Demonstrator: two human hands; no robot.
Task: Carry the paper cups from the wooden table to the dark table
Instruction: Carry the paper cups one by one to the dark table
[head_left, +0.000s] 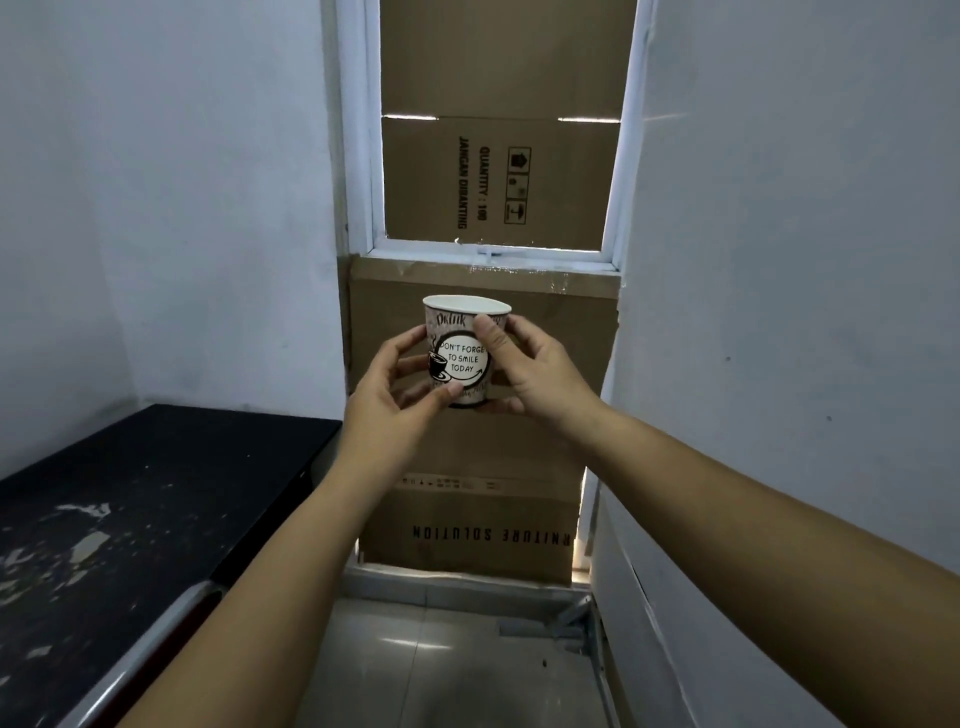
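Two bare forearms are reaching forward from the bottom of the view, converging at chest height in the middle. The left hand is cupping the lower left side of a paper cup, its thumb lying along the base and its fingers curling round the far side. The right hand is gripping the cup's right side, thumb pressing just under the rim and fingers wrapping behind. Both hands are holding the cup upright in the air, open mouth up, with the printed words "DON'T FORGET TO SMILE TODAY" facing the camera. Whether anything is inside the cup is hard to say, since only the near edge of the white interior is showing.

To the lower left, the dark table is standing against the white wall, its black top showing scuffed, flaking pale patches. The cup is hanging well apart from it, above and to the right of its far corner, over the tiled floor.

Beyond the hands, flattened cardboard sheets are leaning against the end wall, one printed upside down with "RNITURE SOLUTION". Above them, a white-framed window is being blocked by more cardboard bearing the words "QUANTITY : 100".
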